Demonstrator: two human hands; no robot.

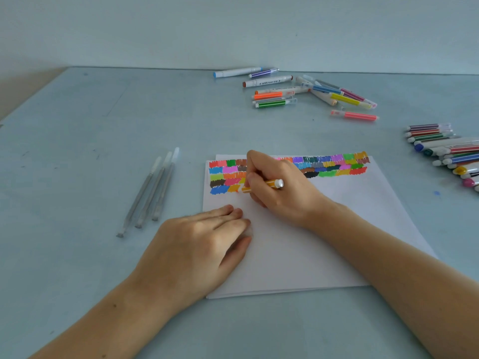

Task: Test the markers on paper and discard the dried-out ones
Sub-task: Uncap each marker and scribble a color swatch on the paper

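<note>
Right hand (278,187) is gripping an orange marker (261,186), fingers curled tight round the smooth cylindrical barrel. The barrel's long axis is running nearly level across the view: white end cap sticking out right of the knuckles, writing end pointing left, emerging past the fingertips at the lower-left swatches. Tip contact with the sheet: cannot tell.

Left hand (204,244) is lying flat, fingers straight and together, pressing on the paper (324,242) near its left edge, just below the writing fingers.

Paper: matte white rectangular sheets, stacked. Scribbled colour blocks are filling the far strip beyond the right fingers and stepping down in rows on the left; the sheet below the right wrist is bare white.

Left of the left fingers, three slim grey pens (149,193) are lying side by side on the pale blue table (77,125), well apart from the paper. Beyond the right fingers, loose markers (298,92) are lying scattered; at the right edge, another group of markers (445,151) is lying packed.
</note>
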